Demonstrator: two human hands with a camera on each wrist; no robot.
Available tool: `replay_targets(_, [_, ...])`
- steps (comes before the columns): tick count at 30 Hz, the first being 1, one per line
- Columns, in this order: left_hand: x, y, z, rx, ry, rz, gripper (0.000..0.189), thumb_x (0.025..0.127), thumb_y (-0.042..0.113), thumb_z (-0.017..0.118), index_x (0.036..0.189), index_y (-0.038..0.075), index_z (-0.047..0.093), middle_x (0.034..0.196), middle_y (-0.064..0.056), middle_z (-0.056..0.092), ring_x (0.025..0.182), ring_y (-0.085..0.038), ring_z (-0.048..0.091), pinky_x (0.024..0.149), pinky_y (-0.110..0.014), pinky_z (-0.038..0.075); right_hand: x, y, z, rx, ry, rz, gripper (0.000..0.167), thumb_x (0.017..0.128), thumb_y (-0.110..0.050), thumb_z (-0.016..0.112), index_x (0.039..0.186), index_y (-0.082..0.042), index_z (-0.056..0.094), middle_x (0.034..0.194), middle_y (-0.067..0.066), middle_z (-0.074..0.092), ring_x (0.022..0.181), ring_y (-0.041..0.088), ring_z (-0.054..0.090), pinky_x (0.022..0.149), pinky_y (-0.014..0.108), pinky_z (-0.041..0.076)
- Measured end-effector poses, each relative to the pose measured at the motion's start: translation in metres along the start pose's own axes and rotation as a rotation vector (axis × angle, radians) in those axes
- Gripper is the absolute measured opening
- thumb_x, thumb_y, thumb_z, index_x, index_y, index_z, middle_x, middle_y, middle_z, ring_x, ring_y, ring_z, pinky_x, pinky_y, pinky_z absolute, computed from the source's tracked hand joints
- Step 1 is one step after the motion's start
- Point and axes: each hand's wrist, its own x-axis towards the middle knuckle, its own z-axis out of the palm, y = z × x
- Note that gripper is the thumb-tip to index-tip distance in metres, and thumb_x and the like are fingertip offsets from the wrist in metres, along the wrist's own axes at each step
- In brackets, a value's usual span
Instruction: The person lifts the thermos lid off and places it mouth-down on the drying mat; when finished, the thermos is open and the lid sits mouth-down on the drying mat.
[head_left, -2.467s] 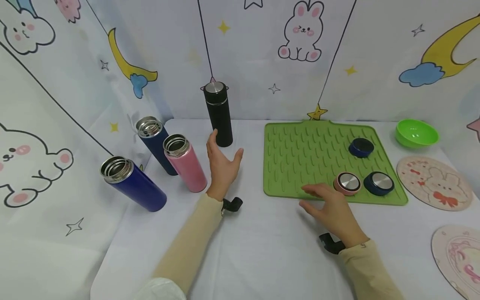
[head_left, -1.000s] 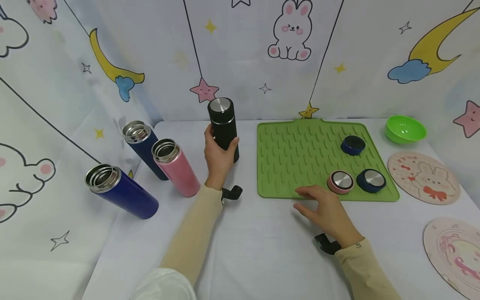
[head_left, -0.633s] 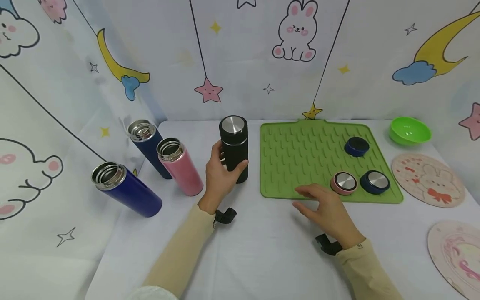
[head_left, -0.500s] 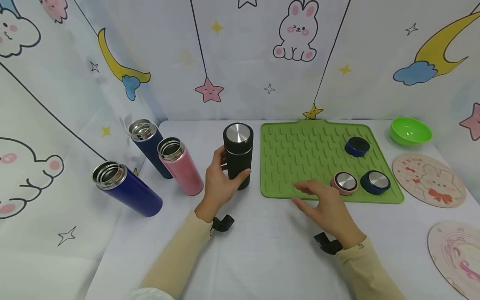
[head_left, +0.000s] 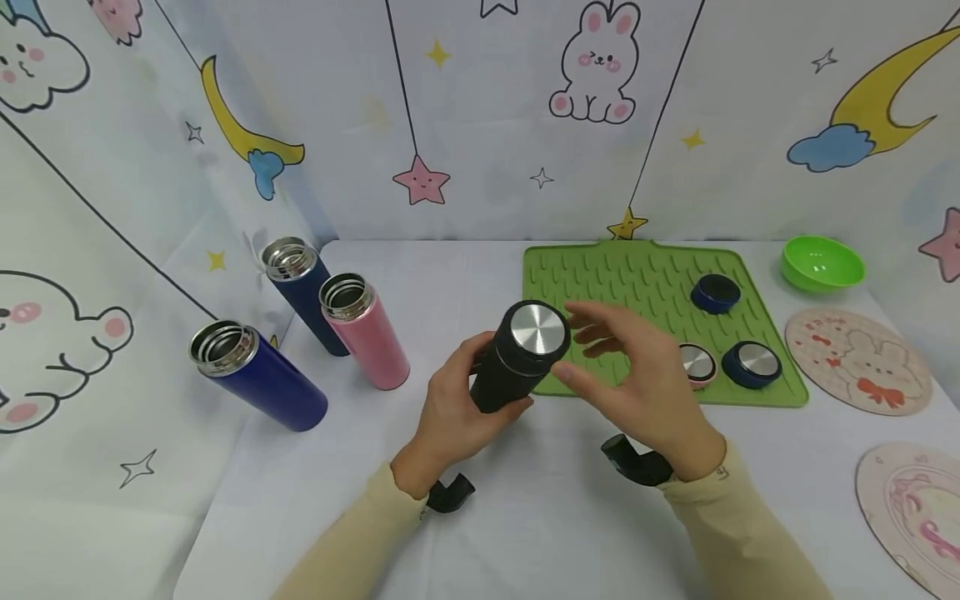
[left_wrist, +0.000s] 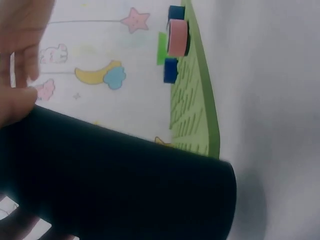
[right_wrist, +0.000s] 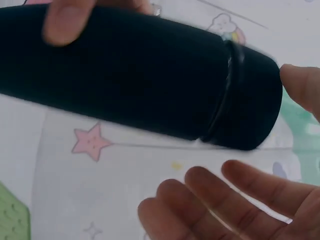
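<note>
My left hand (head_left: 457, 408) grips a black thermos (head_left: 501, 379) round its body, tilted with its steel-topped lid (head_left: 538, 328) toward the right and up. In the left wrist view the base of the thermos (left_wrist: 150, 190) hangs over the white cloth. Around the lid my right hand (head_left: 637, 375) is spread, its thumb right at the lid's edge and its fingers on the far side. The right wrist view shows the fingers (right_wrist: 210, 200) loosely bent beside the lid, with a gap between. To the left lean three lidless thermoses: pink (head_left: 367, 333), dark blue (head_left: 303, 292) and bright blue (head_left: 262, 379).
A green mat (head_left: 600, 267) carries a pink lid (head_left: 698, 364), a navy lid (head_left: 752, 364) and a blue lid (head_left: 715, 293). Farther right are a green bowl (head_left: 822, 263) and two round printed placemats, one with a rabbit (head_left: 858, 358). A patterned curtain (head_left: 487, 167) hangs behind.
My left hand took hold of the black thermos at the back, lifted it and brought it nearer, now tilted. My right hand has risen from the mat's front edge to the lid.
</note>
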Motion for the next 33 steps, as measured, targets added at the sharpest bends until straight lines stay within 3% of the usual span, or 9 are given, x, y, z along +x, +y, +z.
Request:
replay_targets(11, [-0.003, 0.013, 0.008, 0.366, 0.094, 0.156, 0.075, 0.074, 0.030, 0.092, 0.137, 0.008, 0.057, 0.124, -0.007, 0.071, 0.108, -0.023, 0.072, 0.094, -0.036, 0.061, 0.009, -0.024, 0.006, -0.186, 0.034, 0.031, 0.061, 0.072, -0.028, 0.095, 0.123, -0.006, 0.071, 0.105, 0.006, 0.075, 0.077, 0.011, 0.063, 0.064, 0.024, 0.054])
replay_targets(17, [-0.003, 0.014, 0.005, 0.401, 0.092, 0.198, 0.074, 0.075, 0.031, 0.092, 0.137, 0.008, 0.059, 0.123, -0.008, 0.071, 0.105, -0.023, 0.073, 0.093, -0.036, 0.062, 0.011, -0.030, 0.005, -0.209, 0.019, 0.031, 0.054, 0.076, -0.026, 0.093, 0.121, -0.005, 0.072, 0.106, 0.007, 0.075, 0.080, 0.014, 0.066, 0.066, 0.027, 0.057])
replay_targets(24, [0.000, 0.008, -0.004, 0.259, -0.076, 0.175, 0.079, 0.075, 0.030, 0.093, 0.141, 0.012, 0.054, 0.125, -0.004, 0.071, 0.109, -0.018, 0.071, 0.095, -0.034, 0.061, 0.010, -0.028, -0.004, -0.126, -0.070, -0.037, 0.062, 0.070, -0.019, 0.097, 0.125, -0.010, 0.071, 0.112, 0.002, 0.075, 0.086, 0.010, 0.067, 0.076, 0.009, 0.050])
replay_targets(33, [0.009, 0.003, -0.027, 0.060, -0.377, 0.110, 0.082, 0.073, 0.027, 0.096, 0.143, 0.017, 0.053, 0.131, 0.004, 0.068, 0.114, -0.010, 0.067, 0.102, -0.031, 0.057, 0.008, -0.026, -0.016, -0.071, -0.226, -0.168, 0.067, 0.069, -0.022, 0.097, 0.129, -0.016, 0.070, 0.118, 0.000, 0.073, 0.101, 0.013, 0.071, 0.087, 0.011, 0.053])
